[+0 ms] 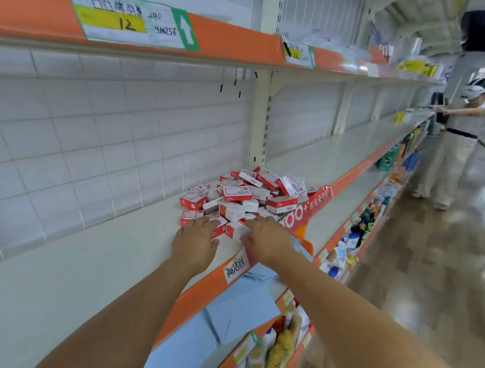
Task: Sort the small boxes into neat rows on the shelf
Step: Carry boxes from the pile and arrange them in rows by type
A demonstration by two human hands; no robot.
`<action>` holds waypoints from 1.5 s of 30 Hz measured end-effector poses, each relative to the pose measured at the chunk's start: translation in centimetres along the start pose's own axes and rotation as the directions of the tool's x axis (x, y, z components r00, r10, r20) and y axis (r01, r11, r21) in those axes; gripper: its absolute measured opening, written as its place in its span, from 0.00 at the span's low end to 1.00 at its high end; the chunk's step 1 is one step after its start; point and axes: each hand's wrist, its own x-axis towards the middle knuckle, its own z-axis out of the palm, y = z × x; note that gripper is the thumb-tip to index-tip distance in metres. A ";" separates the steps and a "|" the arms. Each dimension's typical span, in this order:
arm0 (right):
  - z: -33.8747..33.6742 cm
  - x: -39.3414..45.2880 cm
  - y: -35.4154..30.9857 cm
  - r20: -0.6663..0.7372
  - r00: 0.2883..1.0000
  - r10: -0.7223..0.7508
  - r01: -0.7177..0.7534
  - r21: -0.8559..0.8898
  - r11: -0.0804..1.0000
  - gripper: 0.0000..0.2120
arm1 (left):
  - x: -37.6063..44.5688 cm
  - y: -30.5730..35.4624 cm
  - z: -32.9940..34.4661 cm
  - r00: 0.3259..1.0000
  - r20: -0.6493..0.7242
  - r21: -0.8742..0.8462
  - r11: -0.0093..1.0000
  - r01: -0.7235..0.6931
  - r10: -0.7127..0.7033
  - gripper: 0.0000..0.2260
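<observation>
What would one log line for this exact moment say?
stage: sorting not begun | boxes: loose heap, no rows | left hand: resting on near boxes | right hand: on near boxes | shelf

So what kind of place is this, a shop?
Most likely a shop aisle. Long shelves with orange edges run down it, a handwritten price label sits on the upper edge, and bottled goods fill the lower shelf. A heap of small boxes awaits sorting.
</observation>
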 end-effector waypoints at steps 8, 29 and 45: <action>1.1 2.5 0.0 -0.044 0.999 -0.016 0.016 -0.002 1.000 0.18 | 2.1 0.2 1.4 0.998 0.069 0.108 0.994 -0.018 0.011 0.22; 1.8 2.7 -4.7 0.053 0.996 -0.068 0.061 0.112 0.992 0.20 | -1.7 -4.8 -0.3 0.999 -0.037 0.127 0.992 -0.025 0.030 0.25; 2.2 1.0 -8.8 0.003 0.986 -0.167 0.164 0.169 0.972 0.22 | -6.4 -7.8 -2.3 0.976 -0.101 -0.050 0.981 0.189 -0.193 0.20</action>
